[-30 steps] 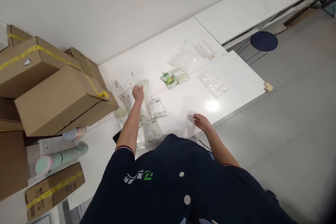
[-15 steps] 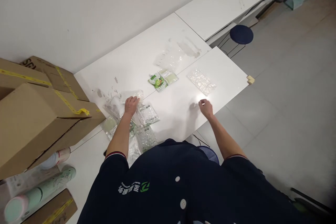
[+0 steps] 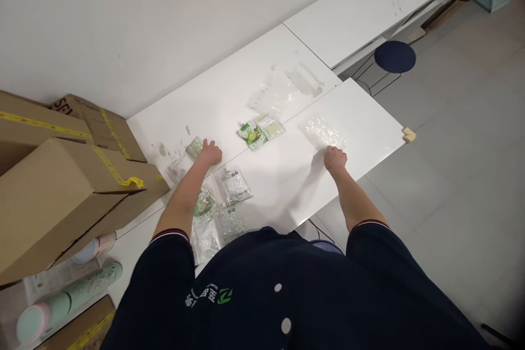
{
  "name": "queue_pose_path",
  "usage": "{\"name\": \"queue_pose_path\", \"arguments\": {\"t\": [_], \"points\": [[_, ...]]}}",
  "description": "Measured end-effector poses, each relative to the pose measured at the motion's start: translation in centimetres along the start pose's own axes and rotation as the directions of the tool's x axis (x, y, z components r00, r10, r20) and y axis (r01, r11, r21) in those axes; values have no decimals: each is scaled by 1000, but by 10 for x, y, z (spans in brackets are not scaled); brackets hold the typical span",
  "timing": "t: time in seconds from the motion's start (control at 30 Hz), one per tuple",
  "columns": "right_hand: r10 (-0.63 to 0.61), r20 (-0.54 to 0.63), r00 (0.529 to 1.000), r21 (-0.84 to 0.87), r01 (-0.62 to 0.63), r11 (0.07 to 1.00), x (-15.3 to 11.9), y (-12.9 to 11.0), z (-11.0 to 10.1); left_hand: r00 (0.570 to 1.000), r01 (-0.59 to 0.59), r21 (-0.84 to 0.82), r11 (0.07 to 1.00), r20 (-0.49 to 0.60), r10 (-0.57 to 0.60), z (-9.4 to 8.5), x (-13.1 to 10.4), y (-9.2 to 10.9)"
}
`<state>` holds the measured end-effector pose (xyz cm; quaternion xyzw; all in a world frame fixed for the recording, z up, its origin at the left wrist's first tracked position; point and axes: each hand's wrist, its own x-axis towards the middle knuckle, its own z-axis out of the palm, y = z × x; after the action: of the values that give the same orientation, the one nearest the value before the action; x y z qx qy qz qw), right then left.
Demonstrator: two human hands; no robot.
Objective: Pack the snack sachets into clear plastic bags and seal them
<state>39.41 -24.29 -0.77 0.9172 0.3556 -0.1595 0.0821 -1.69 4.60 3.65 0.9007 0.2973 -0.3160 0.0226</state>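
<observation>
My left hand (image 3: 211,152) is closed on a flat pale green packet (image 3: 194,147), which sticks out to its left. My right hand (image 3: 335,159) has its fingers curled at the near edge of a clear plastic bag (image 3: 321,129) lying flat; the fingertips are partly hidden. Between the hands lie a green printed spouted pouch (image 3: 251,134) and a light green packet (image 3: 269,126), side by side. Closer to my body is a cluster of clear packaged pouches (image 3: 233,186), and another green printed pouch (image 3: 204,203) shows beside my left forearm.
Cardboard boxes (image 3: 53,202) with yellow tape stand at the left. Below them lies a mint green bottle (image 3: 69,298). Another clear plastic sheet (image 3: 273,95) rests farther back on the white table (image 3: 287,186). A dark blue stool (image 3: 395,57) stands beyond the table's right side.
My left hand has moved slightly right and back, drawing the green packet out from the pile of clear bags. My right hand has reached forward to the clear bag's near edge.
</observation>
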Motion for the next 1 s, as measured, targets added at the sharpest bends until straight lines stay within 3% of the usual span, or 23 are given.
{"name": "queue_pose_path", "arguments": {"t": [0.1, 0.17, 0.2, 0.27, 0.33, 0.37, 0.43, 0.5, 0.63, 0.77, 0.8, 0.87, 0.93, 1.0], "points": [[45, 1, 999, 204, -45, 978, -11, 8, -6, 996, 75, -86, 993, -47, -79, 15, 10, 14], [72, -47, 996, 483, -41, 875, -30, 8, -9, 975, 143, -181, 973, -143, -169, 17, 13, 26], [82, -65, 995, 647, -20, 762, -42, 4, -10, 958, 164, -246, 955, -192, -214, 15, 14, 34], [88, -48, 995, 914, 8, 406, -70, -9, -11, 920, 158, -378, 912, -279, -275, 4, 19, 56], [52, 32, 998, 999, -33, 35, -97, -29, -8, 890, 100, -461, 882, -354, -286, -9, 27, 84], [24, 75, 997, 993, -73, -95, -109, -39, -6, 881, 73, -481, 873, -380, -283, -15, 32, 97], [-24, 172, 985, 953, -172, -248, -128, -56, 3, 875, 57, -517, 854, -387, -293, -22, 42, 121], [-43, 282, 958, 914, -282, -293, -140, -65, 15, 881, 81, -550, 831, -351, -318, -23, 51, 134], [19, 410, 912, 894, -397, -206, -154, -60, 40, 910, 81, -532, 843, -305, -280, -12, 54, 132], [46, 430, 902, 902, -426, -72, -160, -39, 48, 888, 40, -525, 850, -371, -270, -9, 26, 116], [48, 447, 893, 894, -448, 25, -162, -34, 46, 866, 42, -545, 837, -398, -303, -9, 14, 113], [108, 407, 907, 851, -419, 317, -165, -28, 41, 796, 50, -624, 780, -447, -409, -10, -14, 111], [165, 217, 962, 749, -272, 604, -170, -29, 35, 701, 34, -737, 675, -464, -542, -6, -44, 115], [111, 26, 993, 646, -101, 757, -177, -39, 31, 619, -17, -860, 510, -410, -670, 5, -73, 125]]}}
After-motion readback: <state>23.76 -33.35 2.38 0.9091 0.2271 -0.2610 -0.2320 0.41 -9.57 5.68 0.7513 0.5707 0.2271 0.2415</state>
